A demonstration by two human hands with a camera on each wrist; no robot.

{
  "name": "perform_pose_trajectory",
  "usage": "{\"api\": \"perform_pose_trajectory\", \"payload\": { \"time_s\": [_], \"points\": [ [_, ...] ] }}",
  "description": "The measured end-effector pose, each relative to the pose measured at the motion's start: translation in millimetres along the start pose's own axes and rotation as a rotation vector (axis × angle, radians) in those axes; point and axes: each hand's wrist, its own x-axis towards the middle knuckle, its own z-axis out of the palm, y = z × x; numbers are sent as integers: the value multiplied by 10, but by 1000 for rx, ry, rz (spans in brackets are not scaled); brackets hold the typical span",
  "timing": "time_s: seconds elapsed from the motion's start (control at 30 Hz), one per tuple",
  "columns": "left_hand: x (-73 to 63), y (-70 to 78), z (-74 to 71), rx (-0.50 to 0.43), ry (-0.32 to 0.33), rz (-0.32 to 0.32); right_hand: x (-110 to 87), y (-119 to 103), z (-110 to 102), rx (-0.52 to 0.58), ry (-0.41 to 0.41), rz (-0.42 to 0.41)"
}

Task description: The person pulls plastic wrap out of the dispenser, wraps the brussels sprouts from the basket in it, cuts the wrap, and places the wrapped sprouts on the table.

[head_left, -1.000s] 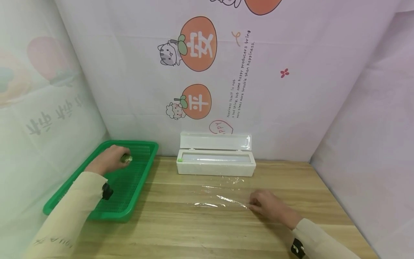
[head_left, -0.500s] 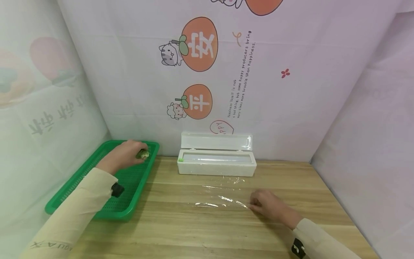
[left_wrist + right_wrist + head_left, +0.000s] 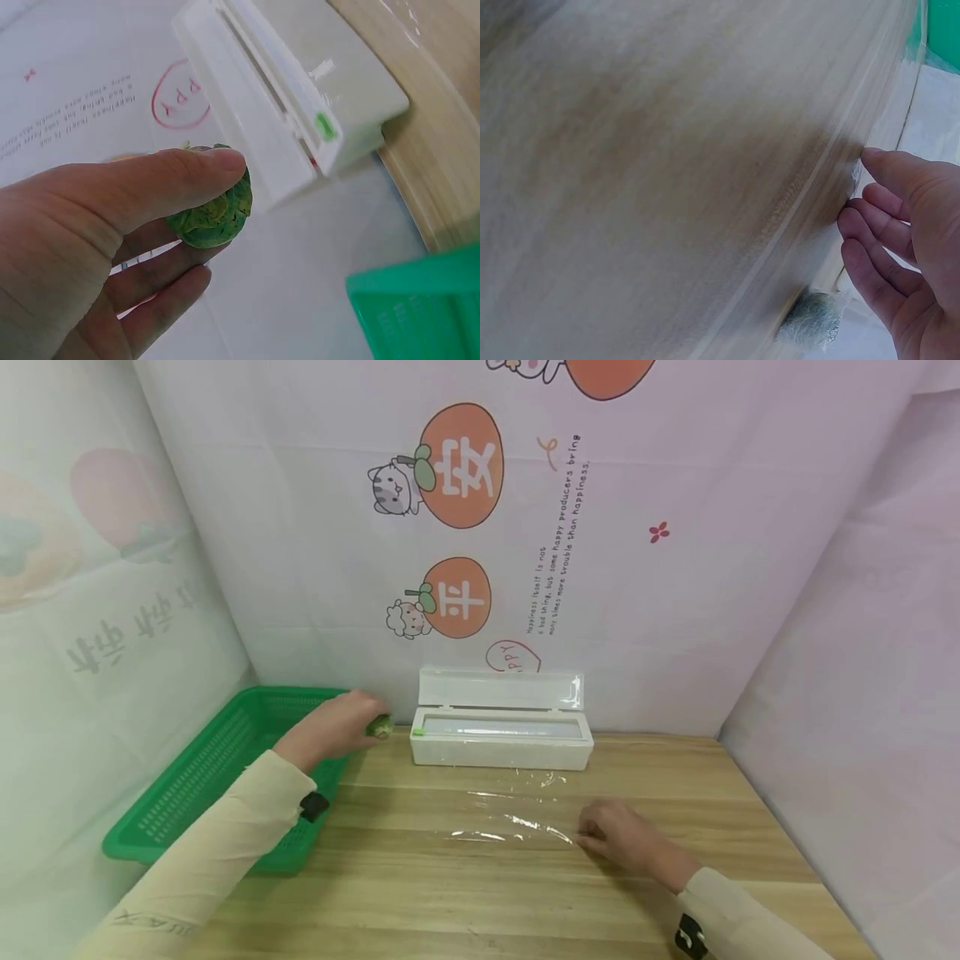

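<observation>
"Where is the Brussels sprout [image 3: 217,217]?"

"In the left hand [image 3: 333,728], held up in the space between the green basket [image 3: 217,760] and the white dispenser box [image 3: 501,752]."

"How is that grip?"

"Pinching the sprout: the thumb lies across its leaves, with fingers on the other side."

"And the right hand [image 3: 618,835]?"

"Low by the tabletop [image 3: 525,893], its thumb and fingertips pinching the near right edge of the clear cling film [image 3: 517,820]."

"Where does the film lie?"

"In front of the box, between it and the person, with bright creases across it."

"Is the box's lid [image 3: 498,687] down?"

"No, it stands raised at the back, near the printed cloth [image 3: 615,610]. The basket sits to the box's left, with the left forearm across it."

"What's that low in the right wrist view?"

"A green thing [image 3: 814,319] under clear plastic, too blurred to name."
</observation>
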Motion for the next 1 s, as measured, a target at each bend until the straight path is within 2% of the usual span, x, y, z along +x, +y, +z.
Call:
{"api": "perform_pose_trajectory", "payload": {
  "time_s": [0.17,0.33,0.73,0.83,1.0],
  "points": [
    [125,221,74,-24,-18,21,-6,17,20,-10,10,-3],
    [262,433,202,-61,34,77,-2,17,15,-15,17,-3],
    [531,842,685,-154,52,212,21,14,51,-34,21,-17],
    [587,912,827,-169,56,194,19,13,45,-31,26,-24],
    [669,1049,1090,-257,79,83,4,32,40,-24,27,-6]
  ]
}}
